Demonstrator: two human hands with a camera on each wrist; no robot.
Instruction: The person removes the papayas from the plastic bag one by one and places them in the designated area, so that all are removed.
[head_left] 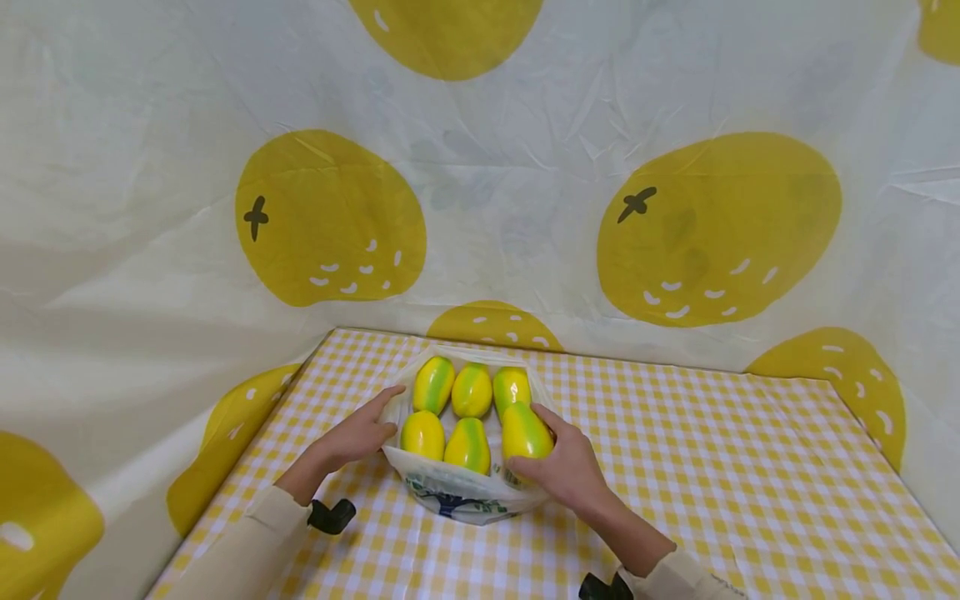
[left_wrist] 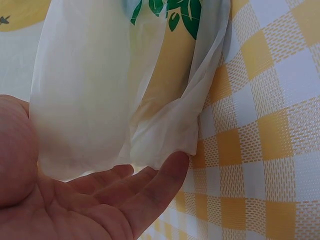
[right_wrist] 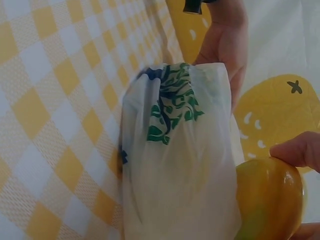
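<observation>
A whitish, see-through plastic bag (head_left: 480,493) with a printed green and blue tree stands open at the top on the table. Inside it lie several glossy yellow-green mangoes (head_left: 433,385) in two rows. My right hand (head_left: 564,463) grips one mango (head_left: 527,430) at the bag's right front corner, thumb on the near side and fingers on the far side. In the right wrist view this mango (right_wrist: 270,197) shows beside the bag's rim. At the bag's left side is my left hand (head_left: 364,429); in the left wrist view its extended fingers (left_wrist: 155,197) lie along the plastic.
A yellow-and-white checked cloth (head_left: 705,467) covers the table. Behind and to the left hangs a white curtain (head_left: 510,208) with large yellow fruit prints, close to the table's back edge. Each wrist wears a black device (head_left: 332,517) at the sleeve cuff.
</observation>
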